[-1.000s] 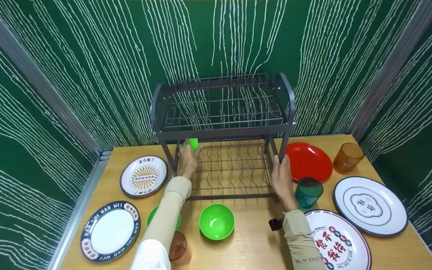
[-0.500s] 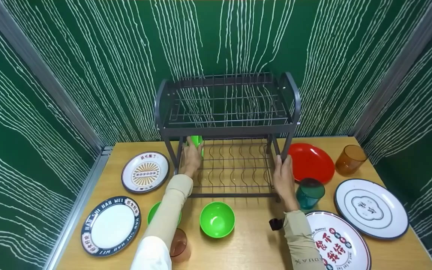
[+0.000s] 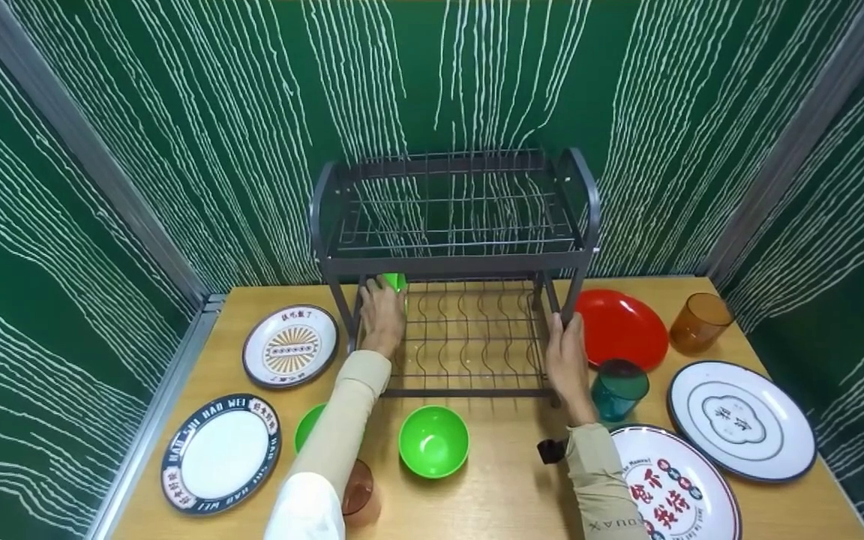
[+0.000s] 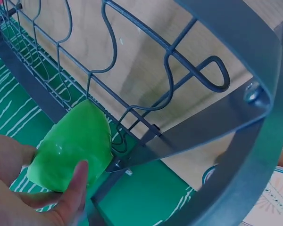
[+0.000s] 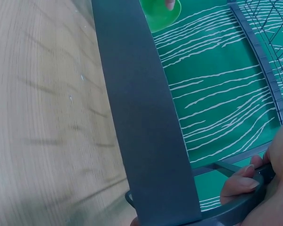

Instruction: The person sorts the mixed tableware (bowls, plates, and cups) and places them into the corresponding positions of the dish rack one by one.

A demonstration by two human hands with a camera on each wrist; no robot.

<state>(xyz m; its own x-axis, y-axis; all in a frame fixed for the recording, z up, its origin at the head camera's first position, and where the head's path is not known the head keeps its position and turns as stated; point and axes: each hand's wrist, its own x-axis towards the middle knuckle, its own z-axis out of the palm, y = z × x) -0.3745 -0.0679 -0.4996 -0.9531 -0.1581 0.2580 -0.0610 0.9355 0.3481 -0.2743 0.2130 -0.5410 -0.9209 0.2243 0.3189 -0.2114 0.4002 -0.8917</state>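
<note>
My left hand (image 3: 383,313) reaches under the upper tier of a dark metal dish rack (image 3: 454,264). Its thumb and fingers hold a green bowl (image 4: 78,146) against the lower tier's wires at the back left corner. In the head view the hand covers most of that bowl (image 3: 394,282). The left wrist view shows the bowl tilted, its rounded outside turned to the camera. My right hand (image 3: 568,360) grips the rack's right front leg; in the right wrist view its fingers (image 5: 240,186) curl round the dark frame.
A second green bowl (image 3: 433,442) stands before the rack; another (image 3: 310,426) is partly behind my left arm, near a brown cup (image 3: 361,495). Plates lie left (image 3: 291,346) and right (image 3: 739,420). A red plate (image 3: 622,330), teal cup (image 3: 619,390) and amber cup (image 3: 700,322) sit right of the rack.
My left hand has shifted slightly at the back left of the lower tier and now hides more of the green bowl. The right hand stays on the rack's leg. The head view has shifted a little.
</note>
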